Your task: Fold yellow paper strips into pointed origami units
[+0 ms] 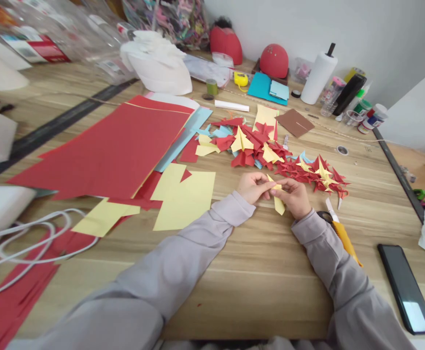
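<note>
Table [263, 287]: two hands [252, 188] [295, 197] hold one paper [279, 206].

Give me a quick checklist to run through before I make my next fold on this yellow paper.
1. Left hand gripping the folded yellow paper: ok, fingers pinch it near its upper end.
2. Right hand steadying the same piece: ok, thumb and fingers are on it.
3. Edges lined up and creases sharp: cannot tell, fingers cover part and it's small in view.
4. Yellow-handled tool well away from the right sleeve: not ok, it lies right beside it.
5. Phone away from the right forearm: ok, it lies farther right.
</note>
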